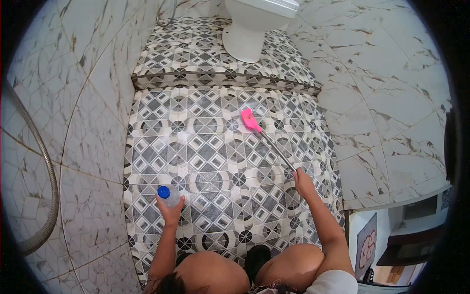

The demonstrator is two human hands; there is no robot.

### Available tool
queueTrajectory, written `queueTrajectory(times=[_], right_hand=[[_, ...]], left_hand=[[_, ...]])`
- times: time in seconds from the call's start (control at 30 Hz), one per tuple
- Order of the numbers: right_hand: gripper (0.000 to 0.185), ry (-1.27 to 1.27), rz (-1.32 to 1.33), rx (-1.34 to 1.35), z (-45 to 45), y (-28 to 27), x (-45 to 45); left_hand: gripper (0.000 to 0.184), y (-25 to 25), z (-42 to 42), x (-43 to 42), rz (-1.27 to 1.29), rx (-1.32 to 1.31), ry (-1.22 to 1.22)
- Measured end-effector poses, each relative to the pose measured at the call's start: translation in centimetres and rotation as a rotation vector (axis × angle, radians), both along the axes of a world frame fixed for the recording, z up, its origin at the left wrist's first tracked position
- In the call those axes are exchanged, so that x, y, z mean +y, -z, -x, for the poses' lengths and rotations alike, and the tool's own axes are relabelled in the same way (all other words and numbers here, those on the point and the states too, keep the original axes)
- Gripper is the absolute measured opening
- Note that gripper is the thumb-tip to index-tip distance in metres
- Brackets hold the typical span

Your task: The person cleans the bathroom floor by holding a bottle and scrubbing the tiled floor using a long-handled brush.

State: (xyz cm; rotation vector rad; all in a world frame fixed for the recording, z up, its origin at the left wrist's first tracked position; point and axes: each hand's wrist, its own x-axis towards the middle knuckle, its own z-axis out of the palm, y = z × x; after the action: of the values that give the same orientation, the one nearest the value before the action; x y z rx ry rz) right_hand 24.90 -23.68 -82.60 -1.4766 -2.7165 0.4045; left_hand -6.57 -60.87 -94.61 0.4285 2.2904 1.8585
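In my left hand [171,213] is a clear plastic bottle [171,197] with a blue cap [164,191], upright above the tiled floor. My right hand [304,183] is closed around the metal handle [279,153] of a brush with a pink head [249,120]. That head is out in front, over the patterned floor [208,158]; whether its bristles touch the tiles I cannot tell. A small brownish mark shows on the pink plastic.
A white toilet [249,32] stands on a raised tiled step [220,78] at the back. Marble-look walls rise on both sides. A flexible metal hose [46,161] hangs at the left. At the lower right, a doorway shows a mat [367,242] beyond.
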Motion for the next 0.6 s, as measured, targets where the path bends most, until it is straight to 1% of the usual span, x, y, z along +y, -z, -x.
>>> queueTrajectory(times=[0.03, 0.1, 0.17, 0.2, 0.23, 0.27, 0.3, 0.33, 0.37, 0.4, 0.47, 0.53, 0.6], right_hand=[[0.031, 0.028, -0.021, -0.092, 1.4, -0.7, 0.3], [0.031, 0.048, -0.095, -0.113, 2.3, 0.7, 3.2], [0.03, 0.171, -0.183, -0.062, 3.3, 1.3, 7.4], [0.027, 0.177, -0.168, -0.042, 4.0, 3.8, 10.6], [0.024, 0.183, -0.151, -0.024, 4.8, 5.7, 13.3], [0.017, -0.007, -0.094, -0.076, 7.3, 5.1, 13.5], [0.016, -0.223, -0.259, -0.144, 13.4, 5.9, 8.8], [0.015, -0.234, -0.2, 0.065, 16.1, 8.6, 5.9], [0.019, -0.382, -0.106, -0.208, 19.2, 4.1, 0.9], [0.021, -0.389, -0.105, -0.174, 19.4, 3.4, 0.7], [0.025, -0.396, -0.094, -0.1, 20.1, 2.9, 0.7], [0.028, -0.335, -0.255, 0.151, 16.6, 5.3, 6.8], [0.018, 0.031, -0.105, -0.045, 15.1, 1.1, 7.3]], left_hand=[[0.078, 0.5, 0.1, 0.3, 0.024, 0.023, -0.014], [0.08, 1.4, 0.0, 0.5, 0.075, 0.066, -0.045], [0.07, -0.3, -0.4, 0.7, 0.035, 0.023, -0.034], [0.066, -0.9, -0.5, 1.0, 0.008, 0.004, -0.035], [0.064, -0.2, -0.6, 0.9, 0.002, -0.006, -0.03], [0.063, 1.1, -0.6, 0.4, -0.003, -0.016, -0.023], [0.062, 1.8, -0.7, 0.3, -0.012, -0.028, -0.02], [0.061, 1.6, -0.8, 0.5, -0.046, -0.052, -0.005], [0.06, 1.0, -0.9, 0.6, -0.079, -0.076, 0.008], [0.059, 0.6, -0.9, 0.5, -0.106, -0.099, 0.026], [0.059, 0.6, -1.0, 0.1, -0.052, -0.061, 0.047], [0.06, 0.6, -0.7, 0.3, -0.026, -0.014, 0.048], [0.06, 0.9, -0.8, 0.3, -0.016, 0.023, 0.041]])
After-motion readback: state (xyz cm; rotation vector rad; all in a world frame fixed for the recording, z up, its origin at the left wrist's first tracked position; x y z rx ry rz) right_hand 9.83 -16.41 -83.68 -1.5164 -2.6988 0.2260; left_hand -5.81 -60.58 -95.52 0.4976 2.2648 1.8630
